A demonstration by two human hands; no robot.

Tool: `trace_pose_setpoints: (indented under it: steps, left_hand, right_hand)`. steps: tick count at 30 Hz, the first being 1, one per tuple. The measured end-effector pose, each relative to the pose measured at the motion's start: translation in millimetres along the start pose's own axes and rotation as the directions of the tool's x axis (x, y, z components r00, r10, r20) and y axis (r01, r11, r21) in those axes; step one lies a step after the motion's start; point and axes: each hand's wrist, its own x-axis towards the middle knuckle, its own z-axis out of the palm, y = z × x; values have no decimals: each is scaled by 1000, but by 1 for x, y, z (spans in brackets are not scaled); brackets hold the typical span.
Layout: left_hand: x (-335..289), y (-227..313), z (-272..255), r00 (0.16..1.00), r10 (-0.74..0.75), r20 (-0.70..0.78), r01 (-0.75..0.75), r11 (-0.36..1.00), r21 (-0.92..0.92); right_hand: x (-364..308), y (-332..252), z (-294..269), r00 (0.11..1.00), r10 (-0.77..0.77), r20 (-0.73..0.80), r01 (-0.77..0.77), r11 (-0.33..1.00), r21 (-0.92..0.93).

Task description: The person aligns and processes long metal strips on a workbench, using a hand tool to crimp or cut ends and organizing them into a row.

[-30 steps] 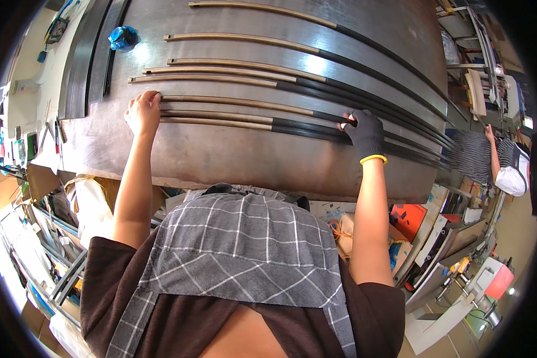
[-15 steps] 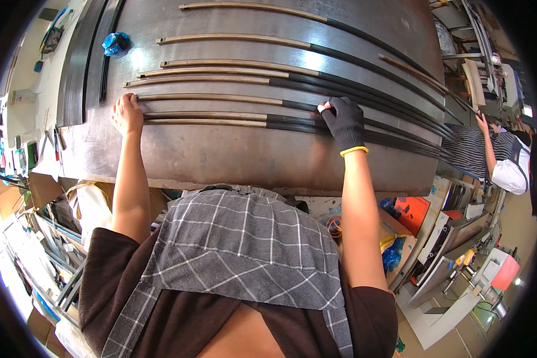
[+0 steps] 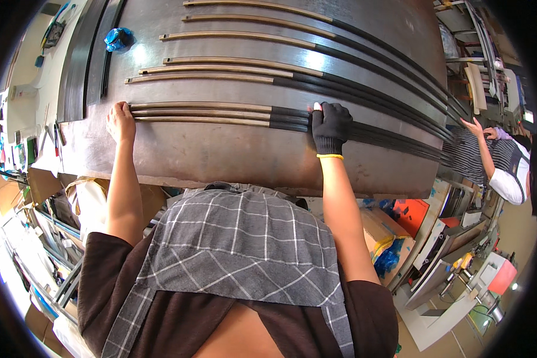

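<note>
Three long narrow strips, brown at the left part and black toward the right, lie side by side on a metal-topped table. My bare left hand closes round their left ends. Farther right, my right hand, in a black knit glove with a yellow cuff, grips the black part of the same strips; the glove hides the fingers' exact hold. Just beyond lies a group of three similar strips. Several more strips lie spaced apart at the far side.
A blue-wrapped roll and dark flat bars lie at the table's left. At the right, a co-worker's hand is near the strips' far ends. Below the table's near edge stand a cardboard box and an orange panel.
The separate strip has come nearer and now lies against the other two. My right hand has shifted left. At the far side, the co-worker's slanted strip now lies alongside the others.
</note>
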Motion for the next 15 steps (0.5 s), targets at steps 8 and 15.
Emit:
trace_pose_setpoints:
  steps: [8,15]
  left_hand:
    - [2,5,-15,990,59,-130,-71,993,-90]
    - [61,35,-10,1000,15,-16,-19,934,-357]
  right_hand:
    - [0,-7,-12,998,-15,-57,21,994,110]
    - [16,-5,-9,990,-125,58,132,982,-132]
